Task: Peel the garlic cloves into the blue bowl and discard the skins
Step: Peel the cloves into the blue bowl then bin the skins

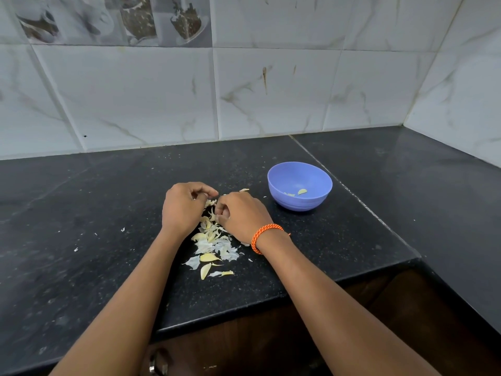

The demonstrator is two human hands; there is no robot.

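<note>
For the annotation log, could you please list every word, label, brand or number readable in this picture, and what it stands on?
None can be read.
The blue bowl is plain.
The decorative tile on the wall carries only pictures, no lettering.
The orange wristband and the black counter bear no text.

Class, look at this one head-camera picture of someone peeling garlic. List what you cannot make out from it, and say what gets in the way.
- What the left hand and right hand hold: the curled fingers hide it.
- How many cloves lie in the blue bowl: its near wall hides part of the floor.
- Peeled or unpeeled pieces in the skin pile: too small, and the hands cover the far part.
- The metal thing below the counter: cut off by the bottom edge.
</note>
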